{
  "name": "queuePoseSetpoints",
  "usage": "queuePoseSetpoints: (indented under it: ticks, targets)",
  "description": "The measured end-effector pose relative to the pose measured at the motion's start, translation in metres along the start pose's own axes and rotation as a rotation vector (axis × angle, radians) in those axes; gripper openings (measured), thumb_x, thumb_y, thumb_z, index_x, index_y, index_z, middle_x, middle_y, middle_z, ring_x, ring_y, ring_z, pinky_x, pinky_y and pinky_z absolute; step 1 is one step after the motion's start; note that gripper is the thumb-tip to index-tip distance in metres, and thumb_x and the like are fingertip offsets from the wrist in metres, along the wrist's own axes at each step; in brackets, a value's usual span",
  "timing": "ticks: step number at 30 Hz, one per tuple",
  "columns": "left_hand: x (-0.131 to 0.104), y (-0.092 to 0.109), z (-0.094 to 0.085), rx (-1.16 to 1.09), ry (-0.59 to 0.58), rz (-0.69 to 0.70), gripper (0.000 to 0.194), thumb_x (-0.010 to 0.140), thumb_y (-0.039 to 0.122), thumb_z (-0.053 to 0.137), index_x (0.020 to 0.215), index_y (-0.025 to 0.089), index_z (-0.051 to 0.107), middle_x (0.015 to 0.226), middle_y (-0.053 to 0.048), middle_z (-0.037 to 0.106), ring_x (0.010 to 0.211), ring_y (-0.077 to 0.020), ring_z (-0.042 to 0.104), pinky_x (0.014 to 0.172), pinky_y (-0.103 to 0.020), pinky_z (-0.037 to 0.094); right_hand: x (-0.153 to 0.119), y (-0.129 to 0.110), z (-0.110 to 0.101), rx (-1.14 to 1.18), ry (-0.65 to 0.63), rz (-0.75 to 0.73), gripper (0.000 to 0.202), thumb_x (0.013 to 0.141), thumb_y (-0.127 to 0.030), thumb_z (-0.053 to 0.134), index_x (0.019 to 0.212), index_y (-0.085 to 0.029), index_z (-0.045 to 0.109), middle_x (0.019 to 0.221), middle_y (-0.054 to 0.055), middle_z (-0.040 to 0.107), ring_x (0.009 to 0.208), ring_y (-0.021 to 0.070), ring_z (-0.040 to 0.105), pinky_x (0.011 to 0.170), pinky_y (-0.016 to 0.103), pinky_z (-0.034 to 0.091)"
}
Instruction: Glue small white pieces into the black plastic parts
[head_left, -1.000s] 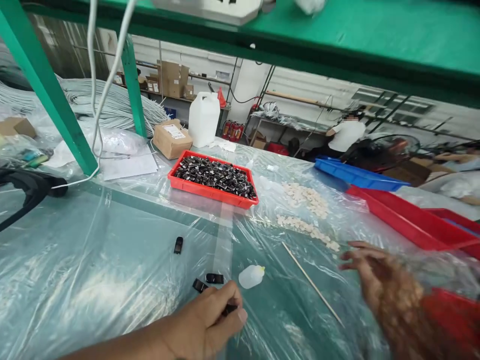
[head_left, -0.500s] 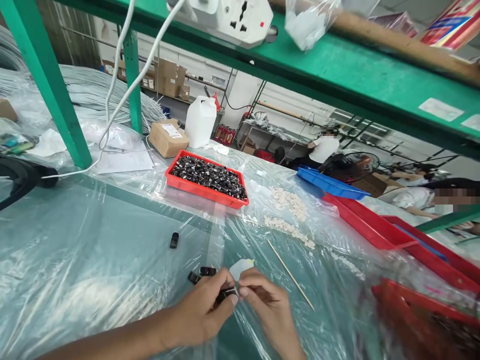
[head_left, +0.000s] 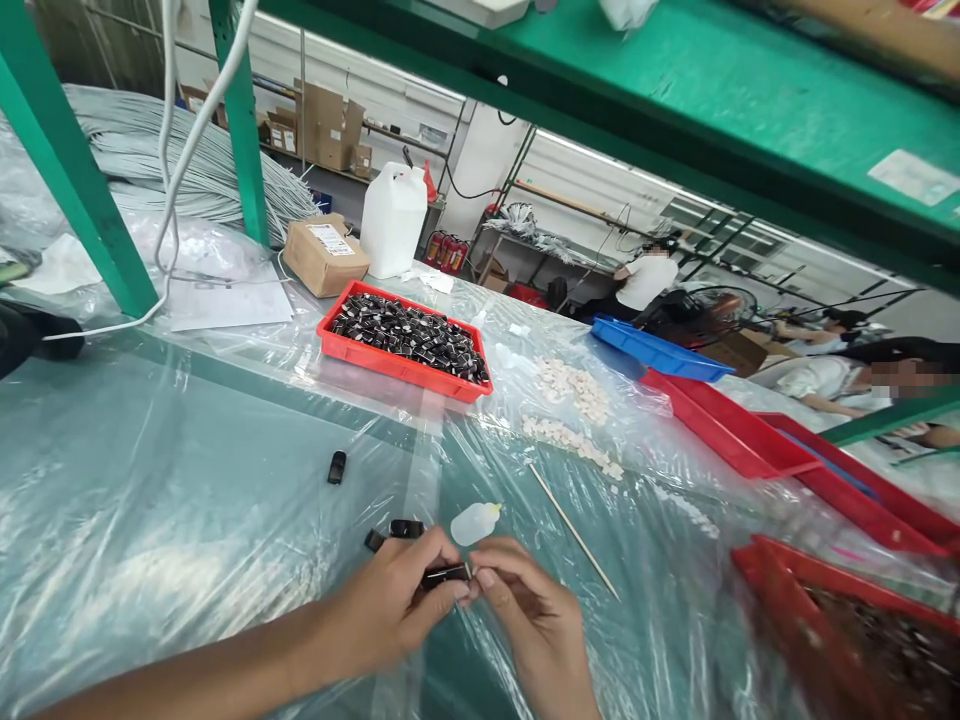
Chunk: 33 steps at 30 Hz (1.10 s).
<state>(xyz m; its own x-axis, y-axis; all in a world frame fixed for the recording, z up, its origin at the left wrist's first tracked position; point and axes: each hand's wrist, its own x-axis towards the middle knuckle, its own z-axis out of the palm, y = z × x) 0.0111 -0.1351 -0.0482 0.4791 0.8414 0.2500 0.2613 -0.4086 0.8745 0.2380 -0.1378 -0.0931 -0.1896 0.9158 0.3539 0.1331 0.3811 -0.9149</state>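
Since a second ago the right hand [head_left: 529, 610] has come from right of the bottle [head_left: 474, 524] to its near side. There, on my feed, the left hand [head_left: 382, 605] clasps a black part [head_left: 442, 576], likely steadying it for the right's narrow pinch; I can't tell what that holds.

Far beyond the left grip [head_left: 397, 598], on the bench [head_left: 202, 430], stand a white plastic jug [head_left: 394, 220] and, just beside it, a labelled cardboard box [head_left: 324, 258]; farther left of that grip are a white paper sheet [head_left: 232, 305], a green post [head_left: 79, 170] and a hanging white cable [head_left: 223, 80]; well beyond the right grip [head_left: 536, 615] lie a blue tray [head_left: 652, 350], a fan [head_left: 720, 305] and a person in a white top [head_left: 649, 280].
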Motion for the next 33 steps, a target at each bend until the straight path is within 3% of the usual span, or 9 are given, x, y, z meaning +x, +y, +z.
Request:
queuePoseSetpoints:
  ticks: [3,7,13,20,26,33]
  targets:
    - [-0.002,-0.002,0.002,0.046,0.009,-0.014,0.012,0.108,0.04,0.049,0.107,0.029,0.053,0.088,0.009,0.068,0.071,-0.0101,0.061,0.067,-0.019,0.043,-0.005,-0.002,0.0,-0.058,0.032,-0.031,0.011,0.113,-0.063,0.095,0.123,-0.059,0.098,0.104,-0.001,0.094,0.086,0.029,0.096,0.07,0.037,0.083]
    - [-0.005,0.001,0.001,0.144,0.0,-0.025,0.014,0.108,0.041,0.05,0.11,0.028,0.054,0.087,0.007,0.067,0.069,-0.0106,0.062,0.062,-0.018,0.043,-0.01,-0.005,0.003,-0.143,0.13,-0.126,0.024,0.115,-0.056,0.093,0.139,-0.06,0.091,0.108,-0.001,0.098,0.08,0.0316,0.097,0.066,0.04,0.087]
    - [-0.004,0.006,-0.003,0.22,0.002,0.11,0.007,0.109,0.031,0.048,0.11,0.025,0.051,0.08,0.008,0.066,0.06,-0.0088,0.064,0.053,-0.017,0.045,-0.005,-0.023,0.008,-0.332,0.206,-0.381,0.036,0.108,-0.015,0.085,0.129,-0.044,0.088,0.092,0.0,0.095,0.067,0.0276,0.094,0.057,0.028,0.083]
    - [-0.01,-0.007,0.012,0.314,-0.003,0.192,0.003,0.106,0.021,0.054,0.106,0.024,0.053,0.089,0.006,0.07,0.071,-0.0135,0.071,0.061,-0.021,0.055,-0.006,-0.034,0.01,-0.458,0.195,-0.571,0.034,0.105,-0.005,0.076,0.12,-0.036,0.076,0.088,-0.003,0.093,0.06,0.0228,0.09,0.061,0.025,0.082]
    - [-0.017,-0.025,0.031,0.549,0.016,0.336,0.013,0.108,0.026,0.049,0.099,0.024,0.059,0.086,0.006,0.069,0.063,-0.0103,0.066,0.053,-0.019,0.051,-0.015,-0.045,0.015,-0.605,0.213,-0.618,0.037,0.102,0.005,0.074,0.111,-0.031,0.077,0.082,-0.001,0.092,0.054,0.0233,0.088,0.051,0.025,0.078]
    - [-0.021,-0.017,0.035,0.639,0.013,0.346,0.016,0.109,0.024,0.045,0.1,0.021,0.058,0.086,0.005,0.068,0.059,-0.0102,0.063,0.049,-0.024,0.048,-0.022,-0.044,0.011,-0.652,0.189,-0.608,0.029,0.102,0.002,0.075,0.105,-0.027,0.078,0.085,0.001,0.092,0.058,0.0227,0.091,0.054,0.025,0.077]
